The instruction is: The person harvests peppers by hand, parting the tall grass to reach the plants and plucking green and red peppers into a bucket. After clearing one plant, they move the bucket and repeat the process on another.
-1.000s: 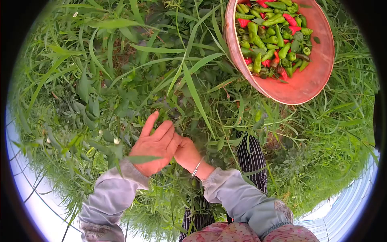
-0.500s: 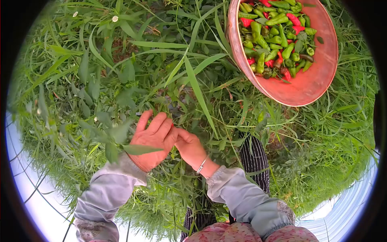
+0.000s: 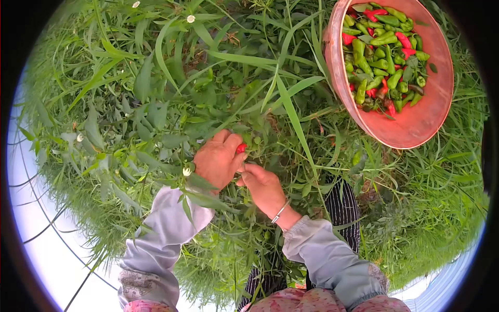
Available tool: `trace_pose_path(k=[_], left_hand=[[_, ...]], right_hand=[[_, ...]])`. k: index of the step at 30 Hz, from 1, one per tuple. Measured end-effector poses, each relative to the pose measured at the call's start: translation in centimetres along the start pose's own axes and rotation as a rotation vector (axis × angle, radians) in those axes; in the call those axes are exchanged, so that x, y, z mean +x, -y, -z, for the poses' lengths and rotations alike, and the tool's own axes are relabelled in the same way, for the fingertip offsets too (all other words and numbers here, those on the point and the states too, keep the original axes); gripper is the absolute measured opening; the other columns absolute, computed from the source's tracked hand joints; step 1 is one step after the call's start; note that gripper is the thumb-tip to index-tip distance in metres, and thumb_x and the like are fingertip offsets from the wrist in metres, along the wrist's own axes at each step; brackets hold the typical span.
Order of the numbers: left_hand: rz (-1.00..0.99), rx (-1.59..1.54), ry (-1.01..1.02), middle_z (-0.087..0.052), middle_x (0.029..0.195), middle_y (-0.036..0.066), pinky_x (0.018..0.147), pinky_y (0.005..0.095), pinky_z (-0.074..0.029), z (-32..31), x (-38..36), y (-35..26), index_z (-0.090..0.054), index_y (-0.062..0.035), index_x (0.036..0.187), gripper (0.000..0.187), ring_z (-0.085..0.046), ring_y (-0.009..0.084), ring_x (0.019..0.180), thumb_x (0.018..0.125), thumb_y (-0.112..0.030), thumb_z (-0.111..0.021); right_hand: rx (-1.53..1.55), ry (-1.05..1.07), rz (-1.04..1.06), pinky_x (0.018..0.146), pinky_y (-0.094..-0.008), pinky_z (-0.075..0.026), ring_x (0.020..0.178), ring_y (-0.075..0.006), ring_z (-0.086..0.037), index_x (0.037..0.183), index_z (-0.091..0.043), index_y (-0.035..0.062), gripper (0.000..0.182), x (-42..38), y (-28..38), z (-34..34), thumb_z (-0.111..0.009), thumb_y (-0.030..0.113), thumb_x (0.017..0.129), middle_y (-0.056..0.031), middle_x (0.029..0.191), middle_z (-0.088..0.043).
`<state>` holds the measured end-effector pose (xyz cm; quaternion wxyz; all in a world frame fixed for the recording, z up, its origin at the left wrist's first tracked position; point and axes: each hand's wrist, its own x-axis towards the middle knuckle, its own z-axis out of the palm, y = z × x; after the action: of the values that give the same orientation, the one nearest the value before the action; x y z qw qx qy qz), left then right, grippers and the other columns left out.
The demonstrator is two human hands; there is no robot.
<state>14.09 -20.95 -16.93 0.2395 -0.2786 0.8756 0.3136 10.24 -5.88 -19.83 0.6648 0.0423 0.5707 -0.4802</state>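
Among the leafy plants, my left hand (image 3: 217, 162) is closed with its fingers curled, back of the hand up. A small red pepper (image 3: 241, 148) pokes out at its fingertips. Close beside it, my right hand (image 3: 266, 193) has thumb and fingers pressed together in a pinch near the left fingertips. What lies in that pinch is too small or hidden to name. A silver bracelet (image 3: 280, 211) circles the right wrist. Green leaves (image 3: 205, 200) hang partly over the left wrist.
A reddish basin (image 3: 400, 132) with several green and red peppers (image 3: 384, 65) stands at the upper right in the grass. Long grass blades (image 3: 293, 117) cross between it and my hands. A striped trouser leg (image 3: 343, 213) shows below. White sheeting (image 3: 57, 255) borders the lower left.
My left hand has gone from spread fingers to curled ones, with a red pepper now showing plainly at the fingertips. The view has shifted, so basin and plants appear further right and lower.
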Motion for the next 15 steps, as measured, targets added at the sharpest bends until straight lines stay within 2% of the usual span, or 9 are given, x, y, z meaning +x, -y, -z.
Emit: trace_pose_path(k=[1, 4, 7, 10, 11, 14, 15], left_hand=[[-0.06, 0.005, -0.025, -0.054, 0.088, 0.012, 0.063, 0.0399, -0.046, -0.1, 0.2, 0.2, -0.052, -0.0064, 0.099, 0.033, -0.057, 0.0329, 0.074, 0.073, -0.021, -0.066], [-0.22, 0.163, -0.065, -0.054, 0.082, 0.013, 0.061, 0.041, -0.046, -0.1, 0.9, 0.4, -0.053, -0.0031, 0.089, 0.025, -0.057, 0.0335, 0.071, 0.074, -0.019, -0.065], [0.004, 0.071, 0.117, -0.055, 0.075, 0.015, 0.06, 0.0417, -0.046, 0.4, -0.2, -0.8, -0.052, -0.0011, 0.08, 0.022, -0.057, 0.0341, 0.067, 0.073, -0.018, -0.065], [0.076, 0.131, 0.077, -0.056, 0.069, 0.016, 0.058, 0.0424, -0.046, 1.3, -1.0, -1.8, -0.052, 0.0, 0.077, 0.022, -0.057, 0.035, 0.064, 0.071, -0.017, -0.064], [0.141, 0.147, 0.105, -0.057, 0.066, 0.019, 0.058, 0.0442, -0.047, 1.5, -1.0, -2.2, -0.052, -0.0004, 0.075, 0.021, -0.059, 0.0355, 0.062, 0.074, -0.02, -0.057], [0.255, -0.138, 0.06, -0.05, 0.053, 0.012, 0.048, 0.0368, -0.041, 1.4, -1.8, -2.1, -0.051, -0.0025, 0.067, 0.015, -0.052, 0.026, 0.049, 0.07, -0.013, -0.061], [0.323, -0.201, 0.093, -0.049, 0.052, 0.013, 0.048, 0.0371, -0.041, 1.8, -1.8, -2.1, -0.051, -0.0024, 0.066, 0.017, -0.053, 0.0251, 0.048, 0.071, -0.015, -0.06]], right_hand=[[-0.032, -0.001, 0.009, 0.065, -0.026, -0.048, 0.076, -0.0144, -0.065, 0.106, -0.058, 0.0053, 0.022, 0.0, -0.2, 0.1, -0.048, 0.018, 0.091, -0.0079, 0.081, -0.067], [-0.113, 0.024, -0.024, 0.065, -0.0272, -0.048, 0.076, -0.0162, -0.065, 0.107, -0.058, 0.0049, 0.023, -0.4, 0.0, 0.4, -0.048, 0.017, 0.09, -0.0095, 0.082, -0.067], [-0.182, 0.031, -0.033, 0.065, -0.0292, -0.048, 0.074, -0.0194, -0.066, 0.105, -0.059, 0.008, 0.021, -0.3, 0.5, 0.5, -0.048, 0.019, 0.09, -0.009, 0.08, -0.067], [-0.231, 0.023, 0.023, 0.064, -0.0317, -0.049, 0.072, -0.0223, -0.065, 0.101, -0.059, 0.011, 0.019, -0.2, -0.5, 0.2, -0.048, 0.02, 0.089, -0.0079, 0.078, -0.067], [-0.25, 0.014, 0.051, 0.063, -0.0327, -0.049, 0.071, -0.0234, -0.065, 0.1, -0.06, 0.012, 0.018, -0.1, -1.3, 0.2, -0.048, 0.02, 0.088, -0.0076, 0.077, -0.067], [-0.383, 0.038, 0.093, 0.063, -0.0363, -0.049, 0.07, -0.0266, -0.064, 0.098, -0.059, 0.0131, 0.017, -0.7, 0.6, 0.3, -0.05, 0.021, 0.087, -0.0083, 0.076, -0.066], [-0.398, 0.042, 0.102, 0.063, -0.0373, -0.049, 0.07, -0.0274, -0.063, 0.097, -0.059, 0.0129, 0.016, -0.8, 1.0, 0.3, -0.05, 0.021, 0.086, -0.0089, 0.075, -0.065]])
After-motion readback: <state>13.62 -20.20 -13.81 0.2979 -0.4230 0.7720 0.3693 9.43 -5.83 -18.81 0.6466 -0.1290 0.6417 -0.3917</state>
